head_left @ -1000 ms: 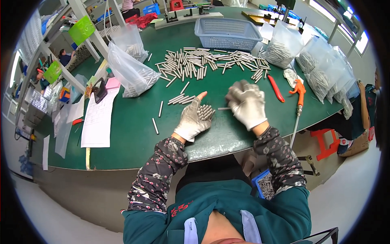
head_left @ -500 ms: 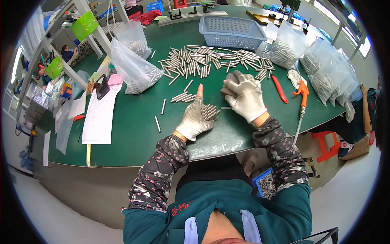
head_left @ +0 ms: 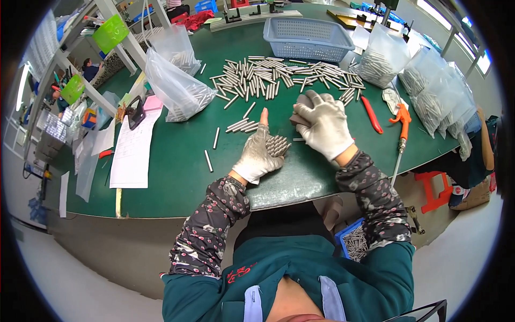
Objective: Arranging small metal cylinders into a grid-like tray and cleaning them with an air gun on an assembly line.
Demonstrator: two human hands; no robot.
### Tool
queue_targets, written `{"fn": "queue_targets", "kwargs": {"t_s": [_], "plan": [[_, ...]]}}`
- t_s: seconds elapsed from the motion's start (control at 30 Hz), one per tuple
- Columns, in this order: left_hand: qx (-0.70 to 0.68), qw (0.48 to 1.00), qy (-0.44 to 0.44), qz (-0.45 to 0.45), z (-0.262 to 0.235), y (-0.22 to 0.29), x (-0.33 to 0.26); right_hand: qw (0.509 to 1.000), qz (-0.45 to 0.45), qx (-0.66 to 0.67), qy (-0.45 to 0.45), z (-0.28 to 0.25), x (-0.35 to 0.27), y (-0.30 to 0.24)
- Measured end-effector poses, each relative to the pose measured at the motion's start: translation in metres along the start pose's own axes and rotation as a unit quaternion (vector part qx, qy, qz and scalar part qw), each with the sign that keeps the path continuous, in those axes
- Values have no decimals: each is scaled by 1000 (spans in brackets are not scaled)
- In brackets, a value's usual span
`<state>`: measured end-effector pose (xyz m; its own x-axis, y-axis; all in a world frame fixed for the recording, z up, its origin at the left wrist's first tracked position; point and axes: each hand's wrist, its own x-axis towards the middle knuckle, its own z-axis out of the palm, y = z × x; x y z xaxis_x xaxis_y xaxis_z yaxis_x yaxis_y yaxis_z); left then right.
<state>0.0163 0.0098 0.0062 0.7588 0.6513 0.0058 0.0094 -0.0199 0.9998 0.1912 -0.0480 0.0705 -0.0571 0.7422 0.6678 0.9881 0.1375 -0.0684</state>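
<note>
Left hand curls closed around a tight bundle of metal pins, thumb extended; the right hand is partly closed, gripping a grey-brown block over the bench. One handful appears gathered, while a wide heap of loose pins beyond the hands looks left to handle. Clear bags hold more pins; whether those are finished, I cannot tell.
</note>
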Motion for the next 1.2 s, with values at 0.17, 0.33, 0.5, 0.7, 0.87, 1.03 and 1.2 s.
{"fn": "queue_targets", "kwargs": {"t_s": [0.17, 0.33, 0.5, 0.7, 0.87, 1.03, 1.2], "plan": [[73, 989, 45, 120, -4, -16, 4, 959, -109, 245, -88, -7, -11, -27], [27, 999, -19, 29, -3, -2, 2, 971, -63, 209, -97, -18, -6, -18], [-5, 999, 0, 32, 0, -3, 0, 993, -11, 101, -55, -5, -3, -9], [39, 999, 10, 35, -2, -2, 5, 974, -52, 173, -140, -7, -7, -23], [150, 972, -24, 179, -7, -13, 7, 957, -150, 240, -67, -9, -11, -28], [40, 999, -8, -24, -1, -2, 2, 997, -44, 58, -12, -8, -2, -6], [0, 997, 25, 67, 1, -5, 3, 984, -88, 150, -33, -2, -12, -18]]}}
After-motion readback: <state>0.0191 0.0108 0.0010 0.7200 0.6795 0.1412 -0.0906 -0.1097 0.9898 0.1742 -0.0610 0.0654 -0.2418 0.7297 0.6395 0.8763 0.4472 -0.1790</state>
